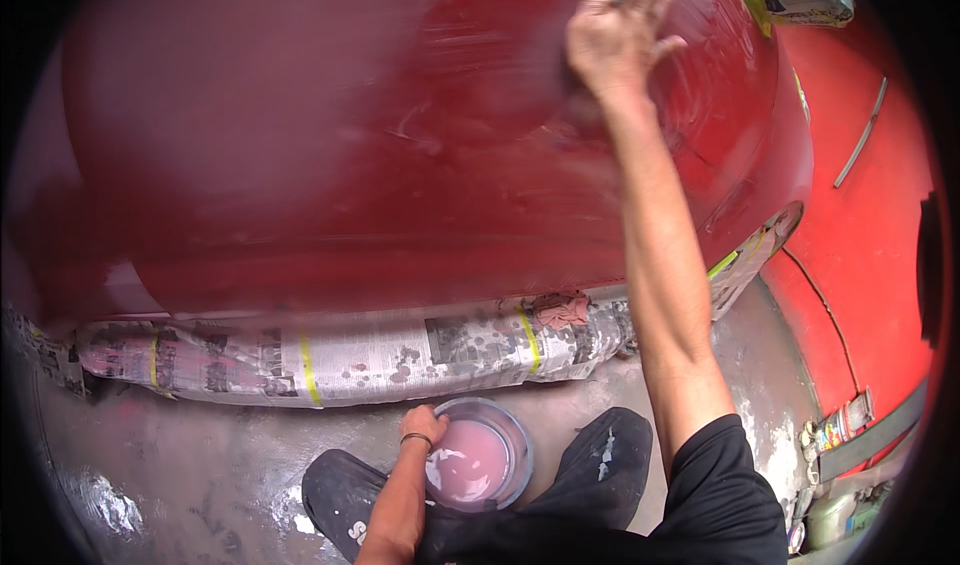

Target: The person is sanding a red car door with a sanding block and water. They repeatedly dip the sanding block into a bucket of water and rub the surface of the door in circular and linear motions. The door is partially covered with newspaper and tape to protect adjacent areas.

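My right hand (pixel 618 45) is stretched out at the far right of a wet, dark red car panel (pixel 480 165). Its fingers are spread, with a small teal spot showing among them. Whether the hand touches the panel is hard to tell. Milky smears streak the surface around it. Low down between my knees, my left hand (pixel 425 425) has its fingers closed over the rim of a clear bucket (pixel 524 445). Pinkish, cloudy liquid (pixel 472 470) fills part of the bucket.
Spotted newspaper (pixel 400 355) held by yellow-green tape (pixel 308 370) covers the panel's lower edge. A crumpled pinkish cloth (pixel 562 310) lies there. To the right are a red surface (pixel 850 255) with a grey strip (pixel 862 133), and a can (pixel 840 423). The grey floor (pixel 200 465) looks wet.
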A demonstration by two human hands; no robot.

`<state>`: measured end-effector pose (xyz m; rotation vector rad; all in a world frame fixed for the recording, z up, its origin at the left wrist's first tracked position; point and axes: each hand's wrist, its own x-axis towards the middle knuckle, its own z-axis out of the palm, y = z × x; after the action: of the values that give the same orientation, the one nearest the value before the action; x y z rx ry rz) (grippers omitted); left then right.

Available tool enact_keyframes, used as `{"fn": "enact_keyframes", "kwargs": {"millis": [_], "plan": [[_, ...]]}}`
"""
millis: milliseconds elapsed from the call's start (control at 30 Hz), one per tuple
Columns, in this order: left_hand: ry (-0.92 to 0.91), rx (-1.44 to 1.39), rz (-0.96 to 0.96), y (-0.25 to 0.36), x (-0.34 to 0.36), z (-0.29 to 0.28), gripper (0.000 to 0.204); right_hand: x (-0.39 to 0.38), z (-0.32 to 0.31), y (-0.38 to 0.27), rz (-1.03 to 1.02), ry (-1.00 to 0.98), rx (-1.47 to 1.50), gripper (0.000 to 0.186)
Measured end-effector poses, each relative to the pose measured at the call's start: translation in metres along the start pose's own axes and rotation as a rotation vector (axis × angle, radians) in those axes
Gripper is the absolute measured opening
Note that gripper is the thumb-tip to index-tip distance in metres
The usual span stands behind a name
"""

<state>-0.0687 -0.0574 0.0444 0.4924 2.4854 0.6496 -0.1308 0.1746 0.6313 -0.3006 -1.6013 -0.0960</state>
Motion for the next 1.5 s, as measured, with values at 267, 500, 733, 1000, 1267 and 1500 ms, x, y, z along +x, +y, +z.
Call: {"fn": "enact_keyframes", "kwargs": {"millis": [267, 500, 733, 1000, 1267, 1500], "plan": [[0.026, 0.023, -0.016, -0.013, -0.002, -0.006, 0.049, -0.070, -0.022, 0.042, -0.285, -0.130, 0.094, 0.066], [0.022, 0.031, -0.003, -0.001, 0.002, -0.001, 0.054, -0.058, -0.029, 0.145, 0.597, -0.068, 0.126, 0.082], [0.068, 0.081, -0.056, -0.016, -0.003, -0.008, 0.064, -0.177, -0.016, 0.066, -0.119, -0.233, 0.031, 0.069], [-0.013, 0.113, -0.062, 0.000, 0.013, -0.008, 0.067, -0.123, -0.039, 0.233, 0.779, -0.113, 0.215, 0.082], [0.099, 0.063, -0.091, -0.028, -0.002, 0.011, 0.071, -0.215, -0.039, 0.144, -0.038, -0.364, 0.144, 0.068], [0.449, -0.223, -0.358, -0.066, -0.070, 0.040, 0.056, -0.173, -0.050, 0.269, 0.678, -0.116, 0.269, 0.074]]}}
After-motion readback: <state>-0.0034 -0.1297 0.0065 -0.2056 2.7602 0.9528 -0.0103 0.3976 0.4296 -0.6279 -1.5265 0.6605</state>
